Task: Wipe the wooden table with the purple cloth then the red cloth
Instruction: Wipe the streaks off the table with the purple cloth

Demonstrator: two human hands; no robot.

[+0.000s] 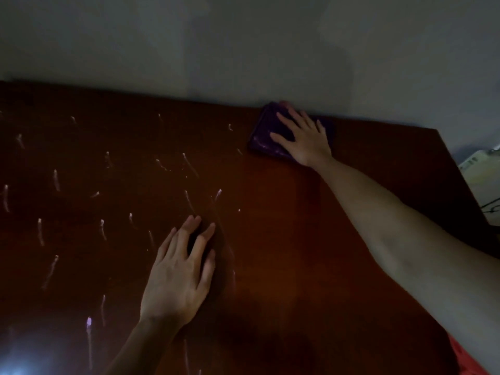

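The dark reddish wooden table [270,239] fills most of the head view. A folded purple cloth [263,135] lies at the table's far edge, against the wall. My right hand [304,139] presses flat on top of it, fingers spread, arm stretched across the table. My left hand [180,269] rests flat on the bare wood near the middle, fingers apart, holding nothing. Several whitish streaks [55,180] mark the left half of the table. A bit of red fabric [465,358] shows at the bottom right corner; I cannot tell whether it is the red cloth.
A grey wall [243,44] runs along the table's far edge. Past the right edge of the table sits a pale yellowish object [481,171]. A bright glare spot [16,370] shines at the bottom left. The scene is dim.
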